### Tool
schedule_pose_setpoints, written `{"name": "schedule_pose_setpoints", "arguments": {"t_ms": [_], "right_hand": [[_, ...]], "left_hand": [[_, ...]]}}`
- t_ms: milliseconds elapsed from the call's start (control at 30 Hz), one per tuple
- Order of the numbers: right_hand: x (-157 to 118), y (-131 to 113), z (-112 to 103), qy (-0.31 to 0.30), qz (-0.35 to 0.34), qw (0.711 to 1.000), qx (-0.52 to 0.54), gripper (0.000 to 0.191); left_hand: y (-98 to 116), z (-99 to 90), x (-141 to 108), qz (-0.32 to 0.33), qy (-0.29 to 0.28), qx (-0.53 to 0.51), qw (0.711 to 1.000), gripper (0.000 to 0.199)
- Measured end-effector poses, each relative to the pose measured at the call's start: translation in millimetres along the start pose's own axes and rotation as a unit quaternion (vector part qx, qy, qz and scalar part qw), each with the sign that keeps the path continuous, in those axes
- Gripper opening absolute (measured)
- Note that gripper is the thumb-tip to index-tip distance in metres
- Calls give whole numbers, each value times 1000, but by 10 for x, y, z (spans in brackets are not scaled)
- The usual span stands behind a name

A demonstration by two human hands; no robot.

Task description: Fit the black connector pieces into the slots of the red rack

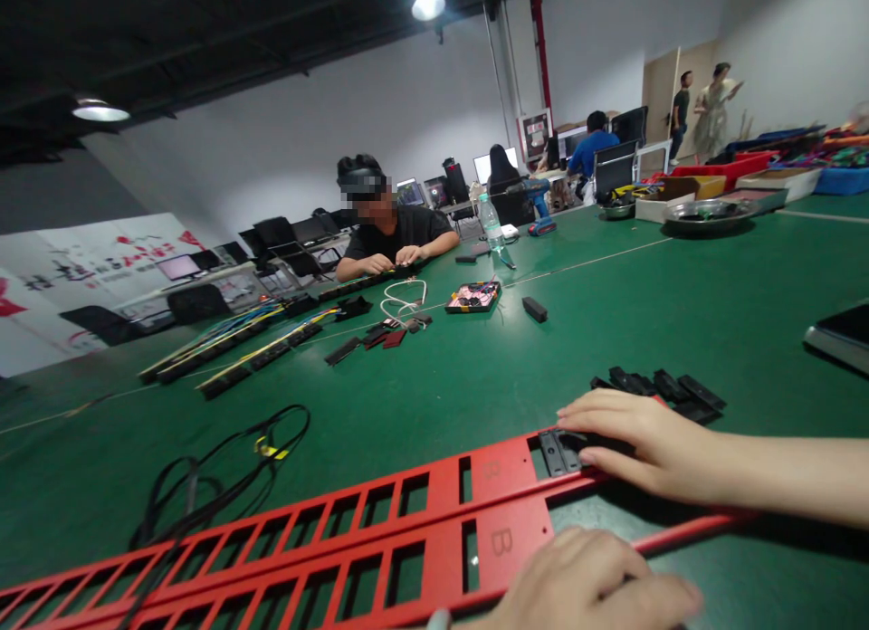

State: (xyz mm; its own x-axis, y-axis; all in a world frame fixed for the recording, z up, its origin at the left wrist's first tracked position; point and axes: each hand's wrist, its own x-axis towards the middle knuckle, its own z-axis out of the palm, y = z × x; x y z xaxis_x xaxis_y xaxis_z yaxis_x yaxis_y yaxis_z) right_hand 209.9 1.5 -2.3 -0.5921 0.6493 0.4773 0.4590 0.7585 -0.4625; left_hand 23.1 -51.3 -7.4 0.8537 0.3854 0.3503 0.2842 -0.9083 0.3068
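A long red metal frame (380,530) with rows of rectangular cut-outs lies across the near edge of the green table, marked with a letter B. My left hand (590,585) rests knuckles-up on its near rail beside the B, fingers curled and holding it down. My right hand (631,440) reaches in from the right, fingers together, pressing on a black module (560,451) seated in a cut-out of the frame. A small pile of loose black modules (662,387) lies just beyond my right hand.
Black cables (224,472) loop on the table at left. A co-worker (394,236) sits opposite handling strips with coloured wires (231,340). Nearby lie a parts tray (473,297), a water bottle (490,223), a metal bowl (706,214) and a dark flat device (842,336).
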Motion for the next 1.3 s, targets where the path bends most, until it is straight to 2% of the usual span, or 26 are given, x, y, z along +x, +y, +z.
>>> {"name": "schedule_pose_setpoints", "arguments": {"t_ms": [67, 167, 267, 400, 667, 967, 1133, 1300], "right_hand": [[-35, -25, -21, 31, -61, 998, -4, 28], [-95, -61, -25, 63, -170, 983, -29, 25], [-124, -103, -17, 81, -235, 967, -64, 25], [-113, -175, -31, 73, -277, 952, -104, 29], [-86, -176, 20, 55, -201, 971, -114, 35], [-85, -172, 9, 45, -187, 977, -89, 43], [-72, -153, -25, 24, -215, 976, -38, 43], [-115, -106, -7, 33, -179, 983, 35, 49]], "left_hand": [[-4, -37, 6, -50, 49, -86, 994, 20], [-19, -83, 26, -147, 102, -197, 964, 21], [-35, -123, 55, -187, 96, -261, 942, 22], [-37, -171, 84, -251, 97, -292, 918, 26], [-45, -163, 94, -266, 105, -324, 902, 31], [-52, -154, 90, -231, 92, -296, 922, 37], [-44, -177, 100, -208, 76, -282, 934, 38], [-55, -156, 95, -167, 60, -262, 949, 42]]}}
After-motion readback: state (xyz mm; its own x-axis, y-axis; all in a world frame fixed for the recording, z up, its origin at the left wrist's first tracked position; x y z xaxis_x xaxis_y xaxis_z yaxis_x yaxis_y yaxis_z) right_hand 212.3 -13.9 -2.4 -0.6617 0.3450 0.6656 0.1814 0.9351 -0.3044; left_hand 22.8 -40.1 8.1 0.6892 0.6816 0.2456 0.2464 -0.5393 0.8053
